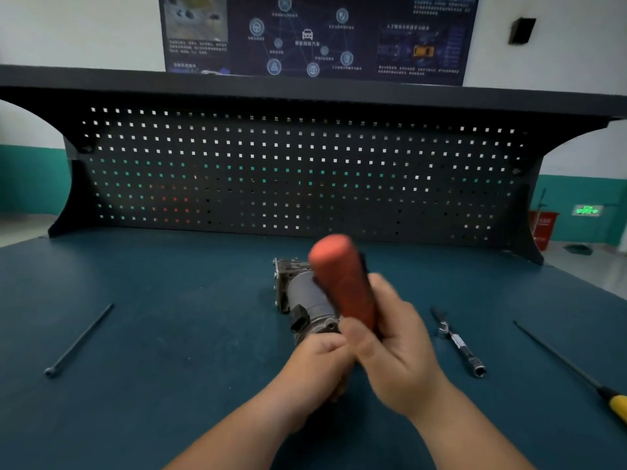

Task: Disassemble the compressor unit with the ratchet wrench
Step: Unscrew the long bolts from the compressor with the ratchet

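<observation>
The compressor unit, a grey cylinder with a metal block at its far end, lies on the blue bench mat in the middle of the head view. My left hand grips its near end, fingers curled round it. My right hand holds the ratchet wrench by its orange handle, which points up and away over the unit. The wrench's head is hidden behind my hands.
A socket extension bar lies right of the unit. A long screwdriver with a yellow handle rests at the far right. A long thin bolt lies on the left. A black pegboard stands along the back of the bench.
</observation>
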Demonstrator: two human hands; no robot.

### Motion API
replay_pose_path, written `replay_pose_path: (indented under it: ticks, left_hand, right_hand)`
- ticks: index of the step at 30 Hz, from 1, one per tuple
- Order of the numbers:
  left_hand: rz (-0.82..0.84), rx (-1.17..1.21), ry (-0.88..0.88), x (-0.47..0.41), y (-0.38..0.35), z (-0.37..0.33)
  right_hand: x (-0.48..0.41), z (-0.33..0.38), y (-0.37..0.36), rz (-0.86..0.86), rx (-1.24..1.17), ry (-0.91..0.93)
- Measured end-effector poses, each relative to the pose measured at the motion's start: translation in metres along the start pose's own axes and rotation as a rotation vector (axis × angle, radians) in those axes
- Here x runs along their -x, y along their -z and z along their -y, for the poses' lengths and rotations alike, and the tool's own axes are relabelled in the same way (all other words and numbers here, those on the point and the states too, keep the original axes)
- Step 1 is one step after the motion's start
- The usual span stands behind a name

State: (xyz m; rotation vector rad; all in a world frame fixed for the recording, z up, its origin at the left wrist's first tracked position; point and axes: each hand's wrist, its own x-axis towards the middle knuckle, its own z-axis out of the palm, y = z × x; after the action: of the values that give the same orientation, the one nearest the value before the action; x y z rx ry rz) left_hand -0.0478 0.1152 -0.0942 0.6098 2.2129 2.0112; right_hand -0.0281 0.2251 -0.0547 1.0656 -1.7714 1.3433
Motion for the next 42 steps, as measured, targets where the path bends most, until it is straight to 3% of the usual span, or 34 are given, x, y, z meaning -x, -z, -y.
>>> replay_pose_path:
  ticks: [4, 7, 9, 14, 17, 19, 21, 23, 26, 28, 29, 32, 38, 40, 42]
  left_hand:
    - [0.011, -0.014, -0.048, -0.002, -0.007, 0.005]
    - [-0.017, 0.13, -0.025, -0.004, -0.009, 0.005]
    - [-0.023, 0.168, 0.081, -0.004, -0.008, 0.005]
    - [-0.016, 0.296, 0.19, -0.009, -0.009, 0.004]
    - [-0.005, 0.317, 0.184, -0.008, -0.012, 0.003]
    - [0.012, 0.317, 0.2, -0.008, -0.009, 0.005]
    - [0.034, 0.275, 0.203, -0.006, -0.006, 0.003]
    - [0.091, 0.193, 0.197, -0.005, -0.003, 0.002]
    - [0.106, 0.034, 0.068, -0.002, 0.001, 0.006]
    - [0.074, -0.017, -0.008, -0.001, 0.004, 0.013]
    - [0.055, 0.027, -0.012, -0.001, 0.005, 0.015]
    - [0.029, 0.119, -0.005, -0.004, 0.001, 0.008]
    - [0.027, 0.212, 0.144, -0.009, 0.0, 0.004]
    - [0.03, 0.209, 0.15, -0.008, 0.0, 0.003]
    - [0.029, 0.201, 0.164, -0.008, 0.0, 0.002]
  right_hand:
    - [-0.001, 0.002, -0.003, 0.068, 0.023, 0.068]
    - [0.0, 0.005, -0.009, -0.031, -0.025, 0.047]
    - [-0.003, 0.009, -0.011, -0.231, -0.278, -0.133]
    - [-0.018, -0.003, 0.018, -1.036, -0.807, -0.598]
    - [-0.019, -0.014, 0.029, -1.185, -0.944, -0.758]
    - [-0.02, -0.014, 0.024, -1.101, -0.839, -0.676]
    - [-0.019, -0.008, 0.016, -0.877, -0.682, -0.493]
    - [-0.015, 0.001, 0.008, -0.476, -0.543, -0.278]
    - [-0.005, 0.005, -0.003, 0.14, -0.102, -0.057]
    - [-0.001, 0.003, -0.013, 0.282, 0.016, 0.0]
    - [0.001, 0.003, -0.018, 0.262, 0.024, 0.028]
    - [-0.001, 0.01, -0.021, -0.053, -0.157, -0.102]
    - [-0.019, -0.005, 0.025, -1.062, -0.877, -0.654]
    - [-0.019, -0.011, 0.032, -1.187, -1.007, -0.778]
    - [-0.018, -0.012, 0.031, -1.163, -0.994, -0.754]
